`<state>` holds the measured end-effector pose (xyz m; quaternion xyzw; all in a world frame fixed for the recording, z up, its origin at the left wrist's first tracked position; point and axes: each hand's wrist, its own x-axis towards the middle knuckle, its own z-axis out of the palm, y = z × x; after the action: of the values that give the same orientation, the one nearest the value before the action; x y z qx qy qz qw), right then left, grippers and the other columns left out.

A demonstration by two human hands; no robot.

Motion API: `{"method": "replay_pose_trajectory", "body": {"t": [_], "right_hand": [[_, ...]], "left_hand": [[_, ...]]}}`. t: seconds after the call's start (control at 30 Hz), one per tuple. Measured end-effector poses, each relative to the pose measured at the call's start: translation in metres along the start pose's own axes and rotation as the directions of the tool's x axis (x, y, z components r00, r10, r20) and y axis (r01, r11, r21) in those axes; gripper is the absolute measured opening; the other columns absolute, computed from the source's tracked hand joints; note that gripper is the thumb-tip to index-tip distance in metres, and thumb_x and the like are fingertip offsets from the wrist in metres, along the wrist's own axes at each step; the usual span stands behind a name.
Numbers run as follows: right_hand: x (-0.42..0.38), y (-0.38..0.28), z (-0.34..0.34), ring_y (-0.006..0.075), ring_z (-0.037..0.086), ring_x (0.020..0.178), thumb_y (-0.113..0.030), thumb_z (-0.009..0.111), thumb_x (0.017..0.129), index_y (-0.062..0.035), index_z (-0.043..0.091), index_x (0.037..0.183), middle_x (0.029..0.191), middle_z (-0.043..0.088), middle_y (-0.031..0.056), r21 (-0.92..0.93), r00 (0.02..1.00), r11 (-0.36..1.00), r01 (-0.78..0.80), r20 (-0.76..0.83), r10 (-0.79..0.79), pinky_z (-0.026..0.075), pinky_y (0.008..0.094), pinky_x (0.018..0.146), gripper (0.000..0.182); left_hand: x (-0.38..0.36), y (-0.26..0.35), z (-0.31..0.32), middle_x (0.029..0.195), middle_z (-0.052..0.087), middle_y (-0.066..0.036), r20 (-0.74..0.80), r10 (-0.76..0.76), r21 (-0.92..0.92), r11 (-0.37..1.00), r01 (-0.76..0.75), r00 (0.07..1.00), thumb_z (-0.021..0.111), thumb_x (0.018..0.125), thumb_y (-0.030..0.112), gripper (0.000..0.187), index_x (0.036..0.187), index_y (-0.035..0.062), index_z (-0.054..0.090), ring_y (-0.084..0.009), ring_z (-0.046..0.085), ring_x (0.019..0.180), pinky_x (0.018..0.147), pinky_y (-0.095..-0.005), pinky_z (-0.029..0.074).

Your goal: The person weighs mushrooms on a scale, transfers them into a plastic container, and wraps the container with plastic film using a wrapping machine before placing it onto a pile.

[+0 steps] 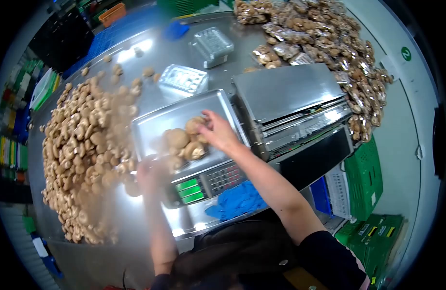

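Several brown mushrooms lie in a group on the metal pan of a weighing scale. My right hand is over the pan with its fingers closed round a mushroom at the group's upper right. My left hand, smeared by motion, is at the pan's lower left edge; its fingers and anything in them cannot be made out. Left of the scale spreads a large heap of loose mushrooms. Green displays and a keypad show on the scale's front.
Clear plastic trays stand behind the scale. A metal-topped machine is to its right, with a pile of bagged mushrooms beyond. Crumpled blue gloves lie at the near edge. Green crates stand at the lower right.
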<state>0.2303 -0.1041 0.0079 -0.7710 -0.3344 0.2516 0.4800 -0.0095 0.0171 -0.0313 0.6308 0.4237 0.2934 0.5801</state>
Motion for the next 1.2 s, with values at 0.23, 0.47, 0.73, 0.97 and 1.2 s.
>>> {"method": "replay_pose_trajectory", "body": {"t": [0.23,0.47,0.73,0.97,1.2], "right_hand": [[-0.014,-0.034,-0.133,0.0349,0.061,0.101,-0.038,0.066,0.083,-0.0005,0.050,0.125,0.113,0.061,0.0205,-0.176,0.986,0.972,0.155,-0.027,-0.162,0.048,0.0416,0.087,0.058],[0.013,0.052,-0.315,0.0207,0.063,0.094,-0.035,0.068,0.085,0.0016,0.048,0.130,0.112,0.064,0.0174,-0.075,0.995,0.994,0.077,-0.063,-0.081,0.051,0.0323,0.081,0.061],[0.033,0.143,-0.434,0.0201,0.063,0.097,-0.036,0.068,0.086,0.0026,0.049,0.130,0.112,0.063,0.0187,-0.055,0.997,0.999,0.001,-0.071,-0.005,0.051,0.0307,0.084,0.061],[0.010,0.143,-0.477,0.0169,0.062,0.095,-0.029,0.063,0.090,-0.0033,0.048,0.132,0.121,0.060,0.0129,-0.193,0.989,0.977,0.093,0.129,-0.068,0.050,0.0278,0.081,0.051],[-0.041,0.156,-0.552,0.0236,0.065,0.095,-0.011,0.064,0.083,-0.0279,0.053,0.127,0.136,0.050,0.0007,-0.644,0.727,0.340,0.685,0.634,-0.263,0.055,0.0343,0.067,0.048]], "left_hand": [[-0.038,0.096,0.092,0.078,0.058,-0.003,-0.017,-0.054,-0.100,0.994,0.052,0.998,0.053,0.088,0.002,0.023,0.110,-0.0043,0.055,-0.0095,0.053,0.054,0.045,-0.0244,0.048],[-0.016,0.115,0.280,0.077,0.061,-0.008,0.214,0.050,-0.063,0.997,-0.038,0.976,0.057,0.087,0.007,0.026,0.110,-0.0063,0.055,-0.0129,0.059,0.057,0.047,-0.0254,0.049],[-0.013,0.148,0.423,0.086,0.066,-0.016,0.331,-0.186,0.164,0.977,0.138,0.925,0.063,0.077,0.005,0.034,0.108,-0.0063,0.057,-0.0152,0.057,0.051,0.042,-0.0293,0.043],[-0.031,0.155,0.403,0.087,0.064,-0.009,0.364,0.024,0.279,0.951,-0.134,0.931,0.059,0.085,0.002,0.028,0.112,-0.0052,0.058,-0.0077,0.050,0.049,0.042,-0.0234,0.038],[-0.085,0.193,0.355,0.120,0.056,-0.007,0.813,0.108,0.567,0.077,-0.820,0.572,0.068,0.071,0.005,0.052,0.121,0.0164,0.059,-0.0261,0.053,0.098,0.089,-0.0387,0.046]]}}
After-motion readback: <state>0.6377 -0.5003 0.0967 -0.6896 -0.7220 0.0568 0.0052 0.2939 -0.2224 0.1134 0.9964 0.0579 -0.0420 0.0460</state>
